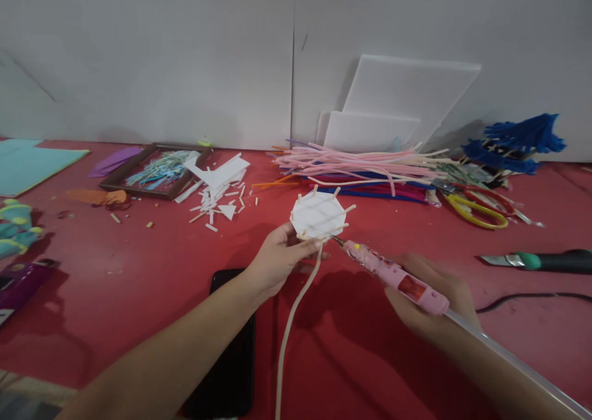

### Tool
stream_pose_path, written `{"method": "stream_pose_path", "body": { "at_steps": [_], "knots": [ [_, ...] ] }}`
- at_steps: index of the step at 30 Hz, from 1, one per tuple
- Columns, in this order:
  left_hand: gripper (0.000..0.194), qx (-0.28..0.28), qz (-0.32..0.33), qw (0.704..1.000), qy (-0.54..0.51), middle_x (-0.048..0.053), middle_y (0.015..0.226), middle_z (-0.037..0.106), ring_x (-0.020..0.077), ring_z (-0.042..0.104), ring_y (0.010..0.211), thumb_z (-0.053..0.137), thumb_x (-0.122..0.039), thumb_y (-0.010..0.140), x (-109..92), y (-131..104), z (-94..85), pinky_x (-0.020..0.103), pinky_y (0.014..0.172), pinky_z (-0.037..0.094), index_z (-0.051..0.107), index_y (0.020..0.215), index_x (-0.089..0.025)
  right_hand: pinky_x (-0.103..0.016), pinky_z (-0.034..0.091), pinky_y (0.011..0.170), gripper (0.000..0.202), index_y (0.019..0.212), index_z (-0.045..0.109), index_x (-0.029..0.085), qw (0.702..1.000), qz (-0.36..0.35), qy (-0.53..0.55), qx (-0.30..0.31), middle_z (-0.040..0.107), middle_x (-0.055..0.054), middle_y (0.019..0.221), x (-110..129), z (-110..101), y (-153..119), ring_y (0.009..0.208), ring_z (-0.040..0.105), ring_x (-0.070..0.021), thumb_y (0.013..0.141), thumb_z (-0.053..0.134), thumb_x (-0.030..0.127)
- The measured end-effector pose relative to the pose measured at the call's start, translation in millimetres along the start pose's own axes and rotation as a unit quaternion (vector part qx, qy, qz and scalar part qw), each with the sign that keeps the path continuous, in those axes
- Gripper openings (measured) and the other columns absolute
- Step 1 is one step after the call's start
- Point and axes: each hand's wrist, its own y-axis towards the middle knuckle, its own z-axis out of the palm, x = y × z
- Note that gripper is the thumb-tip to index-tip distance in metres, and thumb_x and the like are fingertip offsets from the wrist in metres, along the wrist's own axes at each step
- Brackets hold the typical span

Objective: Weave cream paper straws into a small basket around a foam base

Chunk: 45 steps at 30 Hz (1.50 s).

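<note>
My left hand [282, 256] is closed on the near edge of a small white octagonal piece [319, 215], which has short cream sticks standing out around its rim. A long cream pipe cleaner [292, 321] hangs from that near edge, under my left thumb, and trails down toward me. In my right hand [435, 290] is a pink hot glue gun [393, 276] with a clear glue stick running out of its back. Its metal tip is at the near right edge of the octagonal piece; I cannot tell whether they touch.
Behind lie pink pipe cleaners [351, 164], with white boards [411, 93] against the wall. Yellow-handled scissors [476, 213] and a utility knife [546, 260] are to the right. White scraps [222, 182] and a brown frame [134, 189] sit back left. A black phone [231, 358] lies under my left forearm.
</note>
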Motion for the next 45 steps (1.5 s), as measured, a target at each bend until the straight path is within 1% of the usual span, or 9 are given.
{"method": "stream_pose_path", "body": {
  "at_steps": [6, 11, 15, 21, 25, 31, 39, 42, 45],
  "knots": [
    [0.027, -0.010, -0.001, 1.000, -0.003, 0.002, 0.081, 0.071, 0.0138, 0.069, 0.062, 0.077, -0.009, 0.068, -1.1, 0.2, 1.2, 0.022, 0.049, 0.050, 0.066, 0.091, -0.016, -0.025, 0.033, 0.047, 0.009, 0.076, 0.052, 0.025, 0.999, -0.046, -0.018, 0.000, 0.053, 0.004, 0.061, -9.5, -0.1, -0.1, 0.045, 0.043, -0.0100, 0.082, 0.049, 0.020],
    [0.032, -0.015, 0.004, 1.000, 0.004, 0.003, 0.084, 0.072, 0.0135, 0.069, 0.063, 0.079, -0.008, 0.065, 0.1, 0.7, -0.1, 0.021, 0.051, 0.049, 0.066, 0.094, -0.016, -0.026, 0.038, 0.050, 0.007, 0.080, 0.054, 0.025, 1.000, 0.014, -0.003, 0.003, 0.058, 0.002, 0.065, -3.6, -3.0, 0.0, 0.050, 0.050, -0.0121, 0.082, 0.049, 0.021],
    [0.036, -0.012, 0.014, 1.000, 0.012, 0.004, 0.086, 0.072, 0.0142, 0.070, 0.065, 0.081, -0.011, 0.063, 1.7, 1.6, -2.0, 0.021, 0.052, 0.050, 0.066, 0.096, -0.015, -0.026, 0.036, 0.049, 0.006, 0.077, 0.051, 0.025, 1.000, 0.017, 0.002, 0.003, 0.059, 0.001, 0.066, -2.3, -3.7, -0.1, 0.050, 0.050, -0.0126, 0.081, 0.050, 0.021],
    [0.033, -0.008, 0.016, 1.000, 0.014, 0.005, 0.091, 0.073, 0.0141, 0.070, 0.065, 0.078, -0.009, 0.066, 3.3, 2.2, -2.8, 0.023, 0.053, 0.052, 0.065, 0.095, -0.016, -0.025, 0.042, 0.054, 0.011, 0.086, 0.057, 0.024, 0.999, -0.033, -0.038, -0.011, 0.063, -0.001, 0.072, -15.1, -1.4, -2.6, 0.058, 0.057, -0.0133, 0.079, 0.051, 0.018],
    [0.031, -0.017, 0.017, 1.000, 0.016, 0.005, 0.088, 0.073, 0.0135, 0.069, 0.063, 0.076, -0.007, 0.067, 2.9, 1.6, -1.0, 0.024, 0.054, 0.052, 0.065, 0.094, -0.015, -0.025, 0.043, 0.054, 0.009, 0.088, 0.058, 0.023, 0.996, -0.065, -0.055, -0.009, 0.064, -0.002, 0.074, -22.2, -2.6, -2.5, 0.059, 0.058, -0.0139, 0.081, 0.052, 0.020],
    [0.034, -0.021, 0.028, 0.999, 0.003, 0.004, 0.090, 0.074, 0.0115, 0.068, 0.061, 0.079, -0.009, 0.065, 3.8, 2.0, -1.1, 0.021, 0.054, 0.052, 0.066, 0.095, -0.015, -0.025, 0.044, 0.055, 0.012, 0.089, 0.059, 0.020, 0.995, -0.079, -0.064, -0.003, 0.065, -0.004, 0.075, -23.3, -4.0, -1.4, 0.061, 0.060, -0.0145, 0.080, 0.051, 0.018],
    [0.028, -0.023, 0.016, 1.000, 0.004, 0.004, 0.084, 0.072, 0.0133, 0.070, 0.060, 0.074, -0.006, 0.071, 2.6, 1.5, -0.3, 0.021, 0.049, 0.053, 0.065, 0.095, -0.014, -0.026, 0.042, 0.056, 0.013, 0.087, 0.059, 0.022, 0.996, -0.031, -0.081, 0.013, 0.065, -0.004, 0.075, -20.4, -3.3, -1.1, 0.062, 0.060, -0.0162, 0.080, 0.049, 0.021],
    [0.028, -0.024, 0.012, 1.000, 0.008, 0.004, 0.083, 0.072, 0.0144, 0.071, 0.063, 0.073, -0.004, 0.071, 3.0, 2.4, -0.9, 0.021, 0.050, 0.054, 0.066, 0.096, -0.014, -0.026, 0.042, 0.055, 0.010, 0.082, 0.058, 0.024, 0.996, 0.013, -0.089, 0.014, 0.065, -0.002, 0.071, -18.7, -1.5, -0.4, 0.058, 0.058, -0.0159, 0.078, 0.049, 0.022],
    [0.025, -0.032, -0.003, 0.999, 0.009, 0.005, 0.084, 0.073, 0.0165, 0.073, 0.070, 0.073, -0.003, 0.071, 2.6, 3.3, -1.5, 0.023, 0.055, 0.057, 0.067, 0.092, -0.014, -0.025, 0.038, 0.049, 0.008, 0.080, 0.057, 0.025, 0.991, 0.071, -0.114, 0.008, 0.061, 0.000, 0.061, -20.0, -0.3, 2.8, 0.047, 0.052, -0.0143, 0.080, 0.049, 0.024]
  ]
}}
